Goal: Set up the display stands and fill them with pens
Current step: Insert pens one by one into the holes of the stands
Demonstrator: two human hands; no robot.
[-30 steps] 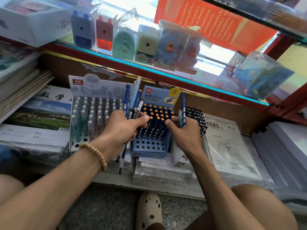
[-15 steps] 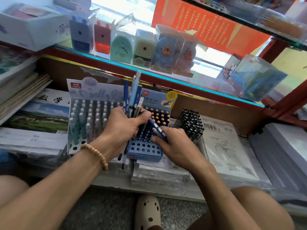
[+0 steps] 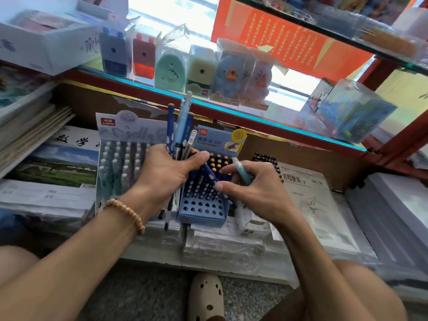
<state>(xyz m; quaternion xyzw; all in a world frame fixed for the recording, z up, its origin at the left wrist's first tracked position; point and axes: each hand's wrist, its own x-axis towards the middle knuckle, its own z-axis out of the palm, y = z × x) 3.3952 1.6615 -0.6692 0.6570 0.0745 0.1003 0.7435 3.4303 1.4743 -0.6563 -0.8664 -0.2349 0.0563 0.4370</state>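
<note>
My left hand [image 3: 162, 174] gripped a bundle of pens [image 3: 181, 133], my right hand [image 3: 257, 188] pinched one dotted pen [image 3: 209, 174] slanting toward the stand [image 3: 203, 205] just below it.

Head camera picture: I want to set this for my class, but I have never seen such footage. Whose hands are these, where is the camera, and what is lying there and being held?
There is no machine here: a person wears the camera on the head, looking down at their own two hands. The left hand grips a bundle of pens. The right hand holds a light blue pen and pinches a dark blue spotted pen over the blue display stand, whose front holes are empty. Left of it stands a filled pale stand; packed paper goods lie around.
</note>
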